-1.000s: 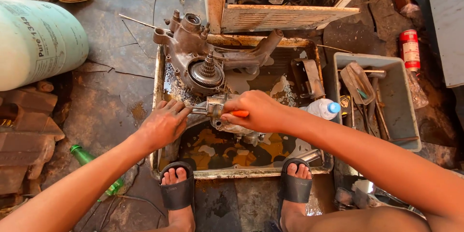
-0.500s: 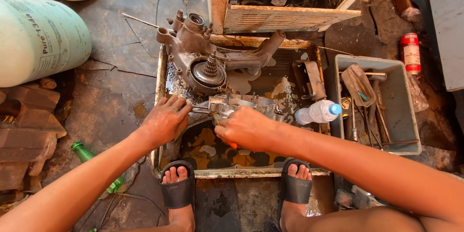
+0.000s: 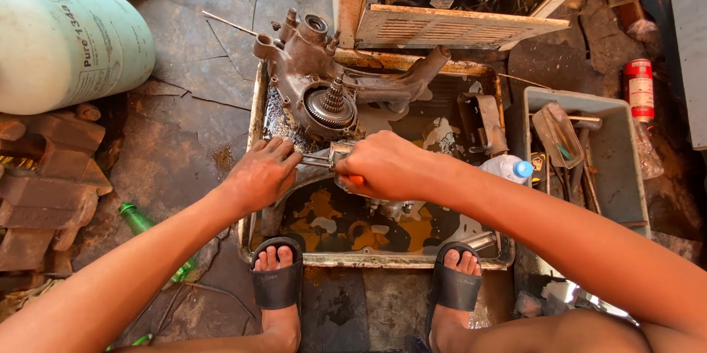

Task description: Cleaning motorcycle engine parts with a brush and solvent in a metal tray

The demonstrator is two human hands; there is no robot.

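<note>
My left hand [image 3: 263, 174] rests on the left rim of a rusty metal tray [image 3: 368, 258], fingertips touching a small metal part [image 3: 324, 158]. My right hand [image 3: 384, 167] is closed around an orange-handled tool [image 3: 356, 180] pressed against that part. Behind both hands a greasy engine casing [image 3: 324, 88] with a gear in its round housing leans in the tray. Oily, dirty liquid [image 3: 346, 222] pools in the tray under my hands. The tool's tip is hidden.
A pale green gas cylinder [image 3: 62, 44] lies at left above stacked bricks [image 3: 40, 176]. A green glass bottle [image 3: 143, 228] lies by my left arm. A grey tool bin [image 3: 596, 161], plastic bottle [image 3: 507, 169] and red can [image 3: 639, 88] sit right. A wooden crate [image 3: 456, 7] stands behind.
My right hand has shifted slightly on the tool, moving down and back up over the part. My left hand has stayed on the tray's rim.
</note>
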